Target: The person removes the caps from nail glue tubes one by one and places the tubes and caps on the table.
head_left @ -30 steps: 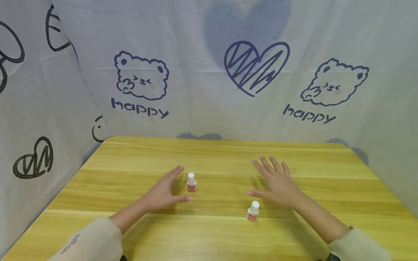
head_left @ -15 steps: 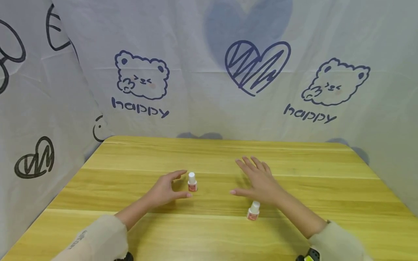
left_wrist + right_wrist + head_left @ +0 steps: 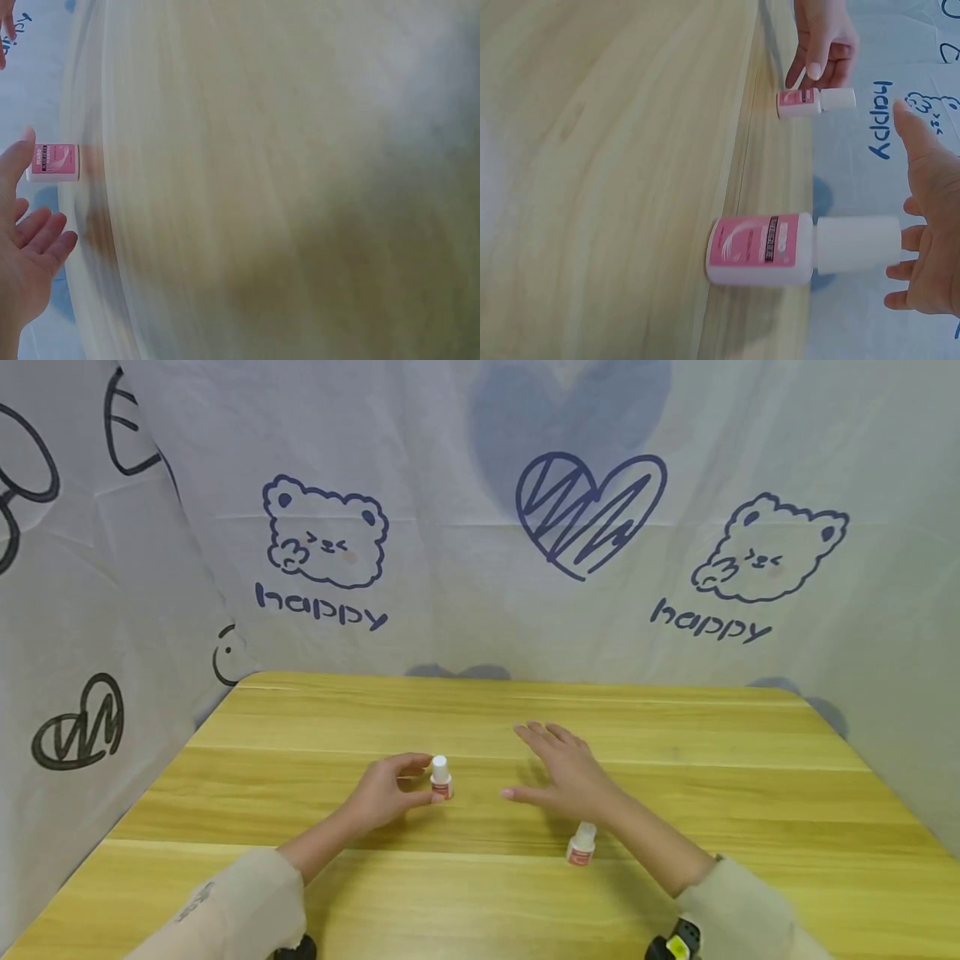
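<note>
Two small white bottles with white caps and pink-red labels stand upright on the table. My left hand (image 3: 384, 793) is at the left bottle (image 3: 441, 781), its thumb in front of the label and its fingers behind. In the right wrist view, the left hand (image 3: 825, 41) appears just beside that bottle (image 3: 799, 103), not wrapped round it. The left wrist view shows the thumb tip overlapping the bottle's (image 3: 56, 161) edge, fingers spread. Over the table, my right hand (image 3: 573, 777) holds nothing, its thumb apart from its fingers. The right bottle (image 3: 581, 847) stands in front of its wrist.
The wooden table (image 3: 420, 902) has rounded far corners. A white cloth (image 3: 450, 593) printed with bears, hearts and the word "happy" hangs behind it and along the left. Dark wrist devices show below both sleeves.
My right hand has moved left, passing behind the right bottle. The left hand has shifted slightly right, its fingers bending and its thumb coming to the left bottle. Both bottles have stayed in place.
</note>
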Tool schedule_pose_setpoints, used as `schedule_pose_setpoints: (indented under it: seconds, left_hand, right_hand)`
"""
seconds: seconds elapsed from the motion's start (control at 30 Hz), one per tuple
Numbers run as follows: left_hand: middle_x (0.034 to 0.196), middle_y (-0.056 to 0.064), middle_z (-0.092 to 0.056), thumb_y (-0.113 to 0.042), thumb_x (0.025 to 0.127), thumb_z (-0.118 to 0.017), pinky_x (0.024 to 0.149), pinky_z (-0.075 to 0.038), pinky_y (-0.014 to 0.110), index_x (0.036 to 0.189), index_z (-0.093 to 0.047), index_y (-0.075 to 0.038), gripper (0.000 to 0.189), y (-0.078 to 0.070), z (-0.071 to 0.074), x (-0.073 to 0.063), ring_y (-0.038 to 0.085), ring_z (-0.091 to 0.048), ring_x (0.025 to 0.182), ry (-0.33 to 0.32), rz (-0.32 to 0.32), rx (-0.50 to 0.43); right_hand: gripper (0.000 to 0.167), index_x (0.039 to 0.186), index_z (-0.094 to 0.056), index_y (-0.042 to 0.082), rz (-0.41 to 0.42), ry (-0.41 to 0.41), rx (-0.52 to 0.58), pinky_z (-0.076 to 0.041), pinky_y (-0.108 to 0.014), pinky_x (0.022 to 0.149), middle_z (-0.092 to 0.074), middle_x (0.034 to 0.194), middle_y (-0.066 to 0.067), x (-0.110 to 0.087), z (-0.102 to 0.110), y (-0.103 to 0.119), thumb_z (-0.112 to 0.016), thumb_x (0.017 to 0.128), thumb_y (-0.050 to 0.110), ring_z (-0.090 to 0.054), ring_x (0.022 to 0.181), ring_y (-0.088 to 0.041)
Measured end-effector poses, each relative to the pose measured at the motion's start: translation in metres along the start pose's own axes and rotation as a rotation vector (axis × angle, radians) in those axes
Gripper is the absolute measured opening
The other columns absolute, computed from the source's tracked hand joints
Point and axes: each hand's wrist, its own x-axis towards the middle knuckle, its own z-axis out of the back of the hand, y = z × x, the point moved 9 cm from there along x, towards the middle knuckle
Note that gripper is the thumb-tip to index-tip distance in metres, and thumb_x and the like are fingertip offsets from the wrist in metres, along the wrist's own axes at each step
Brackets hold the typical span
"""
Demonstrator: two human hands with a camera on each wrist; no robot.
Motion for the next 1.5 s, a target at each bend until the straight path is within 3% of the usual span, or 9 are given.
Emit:
schedule_pose_setpoints:
  seconds: [0.2,0.33,0.6,0.9,1.1,1.5]
  left_hand:
    - [0.111,0.02,-0.066,-0.016,0.077,-0.075,0.082,-0.056,0.033,0.112,-0.063,0.004,0.042,0.003,0.002,0.002,0.031,-0.064,0.101,-0.018,0.016,0.0]
    - [0.104,0.02,-0.069,-0.014,0.078,-0.074,0.077,-0.057,0.031,0.108,-0.065,0.005,0.036,0.0,0.001,0.004,0.028,-0.068,0.092,0.004,-0.015,-0.006]
    - [0.1,0.02,-0.069,-0.012,0.079,-0.073,0.076,-0.057,0.027,0.105,-0.066,0.007,0.032,-0.005,0.0,0.007,0.028,-0.069,0.09,0.02,-0.069,-0.002]
    - [0.1,0.02,-0.07,-0.011,0.081,-0.071,0.078,-0.057,0.031,0.107,-0.065,0.006,0.032,-0.002,-0.003,0.008,0.027,-0.069,0.09,0.06,-0.024,-0.057]
    - [0.097,0.018,-0.071,-0.012,0.08,-0.071,0.076,-0.057,0.029,0.106,-0.067,0.004,0.031,-0.004,-0.005,0.008,0.025,-0.069,0.088,0.064,-0.035,-0.066]
    - [0.094,0.018,-0.071,-0.014,0.079,-0.072,0.071,-0.057,0.026,0.102,-0.068,0.005,0.03,-0.006,-0.005,0.009,0.025,-0.069,0.084,0.045,-0.096,0.0]
  right_hand:
    - [0.074,0.141,-0.036,0.004,0.0,0.015,0.163,-0.028,-0.057,0.109,-0.039,0.144,-0.02,0.01,-0.001,0.007,-0.066,0.084,0.04,-0.035,0.132,-0.041]
    - [0.071,0.139,-0.039,0.003,-0.018,0.025,0.236,-0.033,-0.05,0.109,-0.042,0.142,-0.018,0.017,-0.002,0.01,-0.068,0.084,0.037,-0.039,0.132,-0.036]
    - [0.063,0.135,-0.047,0.005,-0.06,0.015,0.324,-0.043,-0.046,0.102,-0.051,0.136,-0.015,0.028,-0.002,0.015,-0.071,0.083,0.03,-0.049,0.124,-0.034]
    - [0.048,0.125,-0.056,0.0,-0.094,0.0,0.406,-0.045,-0.04,0.101,-0.058,0.128,-0.015,0.036,-0.011,0.019,-0.07,0.083,0.02,-0.055,0.116,-0.031]
    - [0.043,0.121,-0.058,-0.001,-0.114,-0.025,0.449,-0.048,-0.039,0.098,-0.061,0.123,-0.015,0.04,-0.019,0.022,-0.07,0.083,0.016,-0.058,0.112,-0.03]
    - [0.036,0.115,-0.062,-0.004,-0.099,-0.051,0.541,-0.049,-0.039,0.095,-0.064,0.116,-0.018,0.048,-0.036,0.027,-0.07,0.083,0.013,-0.061,0.106,-0.03]
